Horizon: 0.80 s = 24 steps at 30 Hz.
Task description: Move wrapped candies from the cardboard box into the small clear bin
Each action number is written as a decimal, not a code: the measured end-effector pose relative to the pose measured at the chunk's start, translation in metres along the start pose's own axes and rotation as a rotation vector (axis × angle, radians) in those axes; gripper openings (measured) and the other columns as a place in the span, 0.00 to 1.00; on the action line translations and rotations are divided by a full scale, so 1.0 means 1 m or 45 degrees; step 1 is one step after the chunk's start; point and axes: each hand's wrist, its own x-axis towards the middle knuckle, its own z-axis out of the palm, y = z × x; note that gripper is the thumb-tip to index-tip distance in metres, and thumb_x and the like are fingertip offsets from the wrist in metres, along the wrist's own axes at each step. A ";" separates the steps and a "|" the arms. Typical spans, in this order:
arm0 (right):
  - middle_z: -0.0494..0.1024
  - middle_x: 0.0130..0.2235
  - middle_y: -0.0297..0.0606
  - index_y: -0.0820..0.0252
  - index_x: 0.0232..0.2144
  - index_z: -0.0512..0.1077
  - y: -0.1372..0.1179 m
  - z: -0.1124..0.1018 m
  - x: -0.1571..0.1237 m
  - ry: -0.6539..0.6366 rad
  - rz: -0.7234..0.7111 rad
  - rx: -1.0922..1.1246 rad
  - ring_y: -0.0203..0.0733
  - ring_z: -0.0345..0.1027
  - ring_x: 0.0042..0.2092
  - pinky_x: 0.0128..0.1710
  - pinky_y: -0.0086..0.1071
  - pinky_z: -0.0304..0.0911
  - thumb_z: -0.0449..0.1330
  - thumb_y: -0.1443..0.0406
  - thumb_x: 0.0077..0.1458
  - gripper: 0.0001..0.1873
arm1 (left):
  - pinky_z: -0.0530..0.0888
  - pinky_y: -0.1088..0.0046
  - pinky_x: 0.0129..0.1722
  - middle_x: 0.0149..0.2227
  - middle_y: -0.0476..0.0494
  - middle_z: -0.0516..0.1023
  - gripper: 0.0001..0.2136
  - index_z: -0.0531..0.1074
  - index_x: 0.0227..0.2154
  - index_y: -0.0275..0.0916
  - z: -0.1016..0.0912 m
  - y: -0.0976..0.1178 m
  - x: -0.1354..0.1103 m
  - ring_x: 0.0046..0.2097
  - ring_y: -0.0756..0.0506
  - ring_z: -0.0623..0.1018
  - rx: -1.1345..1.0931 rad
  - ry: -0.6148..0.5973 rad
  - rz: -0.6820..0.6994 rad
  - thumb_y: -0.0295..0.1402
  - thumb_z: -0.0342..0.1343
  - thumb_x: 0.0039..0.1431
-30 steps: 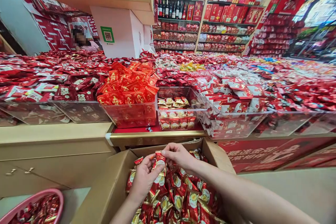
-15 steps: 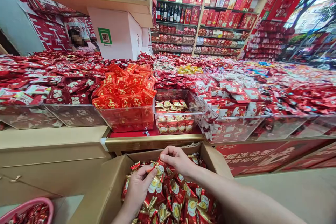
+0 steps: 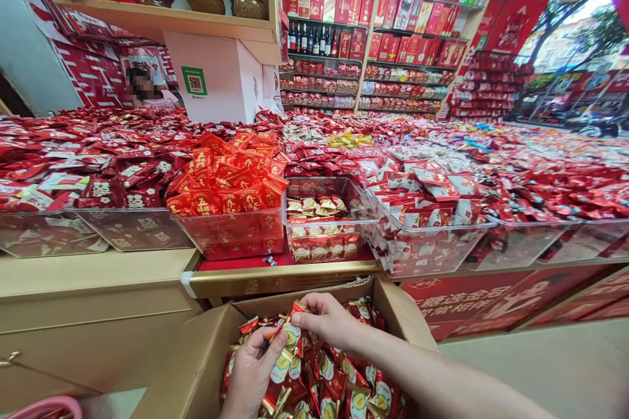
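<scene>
An open cardboard box (image 3: 206, 353) in front of me is full of red and gold wrapped candies (image 3: 339, 380). My left hand (image 3: 253, 370) is curled round a bunch of these candy packets inside the box. My right hand (image 3: 327, 321) pinches the top of a red and gold packet (image 3: 293, 334) held up against the bunch. Straight above the box, on the counter, stands a clear bin (image 3: 327, 219) partly filled with the same gold-printed candies.
Clear bins of red sweets line the gold-edged counter (image 3: 275, 278), among them a heaped orange-red pile (image 3: 228, 173). Shelves of red boxes and bottles (image 3: 363, 19) fill the back wall. A person sits at the far left behind the display. A pink basket rim (image 3: 49, 406) shows at bottom left.
Both hands have sunk lower in view and stayed together over the box. The view has tilted up slightly, and the pink basket has nearly slid out of sight.
</scene>
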 end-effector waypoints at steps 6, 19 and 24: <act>0.63 0.18 0.26 0.63 0.23 0.64 0.002 0.000 0.000 -0.002 -0.012 -0.036 0.26 0.52 0.19 0.20 0.23 0.50 0.60 0.50 0.38 0.21 | 0.69 0.75 0.28 0.22 0.50 0.77 0.07 0.74 0.23 0.38 -0.003 -0.001 -0.001 0.25 0.49 0.73 0.006 -0.022 -0.012 0.36 0.61 0.41; 0.71 0.34 0.39 0.61 0.38 0.67 -0.022 -0.008 -0.017 0.172 -0.561 -1.015 0.36 0.62 0.34 0.32 0.28 0.58 0.55 0.60 0.49 0.15 | 0.69 0.75 0.31 0.23 0.50 0.76 0.10 0.74 0.23 0.39 -0.003 0.000 0.001 0.29 0.47 0.73 0.060 -0.002 0.033 0.38 0.63 0.38; 0.71 0.32 0.40 0.63 0.34 0.68 -0.120 -0.031 -0.026 0.539 -1.090 -1.337 0.36 0.62 0.35 0.37 0.30 0.58 0.48 0.66 0.55 0.10 | 0.68 0.77 0.27 0.22 0.52 0.73 0.09 0.71 0.22 0.39 -0.003 -0.002 0.000 0.26 0.50 0.70 0.004 0.019 0.000 0.38 0.63 0.38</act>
